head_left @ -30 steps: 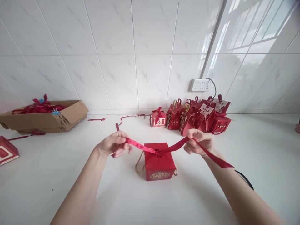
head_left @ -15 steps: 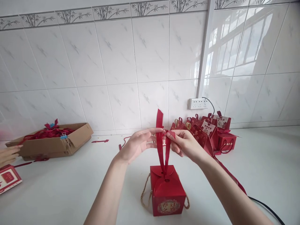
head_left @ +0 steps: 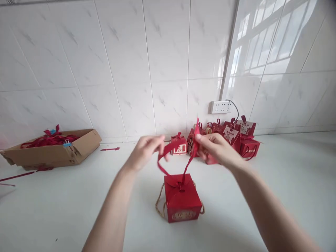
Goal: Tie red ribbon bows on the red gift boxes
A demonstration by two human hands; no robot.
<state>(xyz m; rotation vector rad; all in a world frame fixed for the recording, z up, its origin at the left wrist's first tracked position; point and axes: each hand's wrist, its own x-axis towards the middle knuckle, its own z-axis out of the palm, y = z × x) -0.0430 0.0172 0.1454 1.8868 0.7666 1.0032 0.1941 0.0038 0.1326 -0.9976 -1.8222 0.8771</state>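
Note:
A red gift box [head_left: 182, 199] with twisted rope handles stands on the white table in front of me. From its top, where the flaps meet, rise the two tails of a red ribbon [head_left: 188, 163]. My right hand [head_left: 219, 148] pinches the right tail between thumb and fingers, its tip pointing up. The left tail curves out to my left hand [head_left: 147, 152], whose bent fingers close on it, though motion blurs them. The tail's free end crosses toward the right in front of a small box. Neither hand touches the gift box itself.
Behind my hands sits a small red box [head_left: 180, 146] with a bow. Several red boxes [head_left: 231, 140] crowd the back right, below a power strip [head_left: 221, 107]. An open carton [head_left: 52, 157] of red ribbons stands at left. A red strip [head_left: 110, 149] lies near the wall.
My hands have moved apart, and the ribbon tails, earlier upright and close together, now spread left and right. The view has tilted down. Another person's hand and a box have left the view at left.

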